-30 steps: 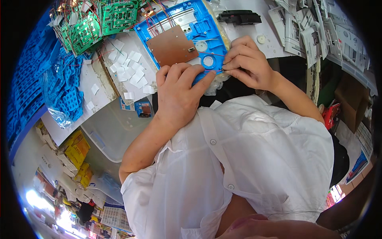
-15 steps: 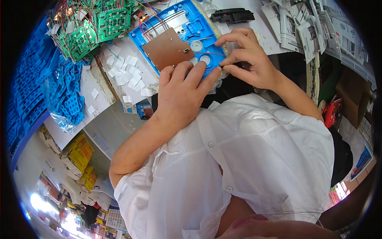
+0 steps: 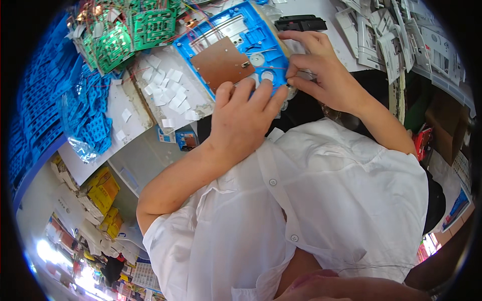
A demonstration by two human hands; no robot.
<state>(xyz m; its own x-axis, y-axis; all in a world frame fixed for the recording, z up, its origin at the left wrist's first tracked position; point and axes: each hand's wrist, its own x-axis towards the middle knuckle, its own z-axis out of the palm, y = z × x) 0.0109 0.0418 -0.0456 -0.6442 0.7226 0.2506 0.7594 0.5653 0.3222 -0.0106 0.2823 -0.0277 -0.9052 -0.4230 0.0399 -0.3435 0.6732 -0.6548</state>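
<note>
A blue plastic housing (image 3: 264, 34) lies at an angle on the bench, with a brown circuit board (image 3: 221, 62) resting over part of it. Fingers bent, my left hand (image 3: 246, 113) bears on the near edge of the housing and the board; the fingertips are partly hidden. My right hand (image 3: 326, 70) is at the housing's right edge, its thumb and fingers pinched together. A thin red wire (image 3: 271, 68) runs from near the board to those fingers. Inside the housing, a white round part (image 3: 257, 59) sits beside the board.
Green circuit boards (image 3: 150, 27) with wires are heaped at the far left, beside blue plastic parts (image 3: 88, 110). Small white squares (image 3: 168, 88) lie left of the housing. A black plastic part (image 3: 300, 23) is behind my right hand; grey-white panels (image 3: 386, 45) are stacked at far right.
The view has shifted slightly, so the bench appears further right. My right fingertips have moved a little up and away from my left thumb. My left hand stays at the housing.
</note>
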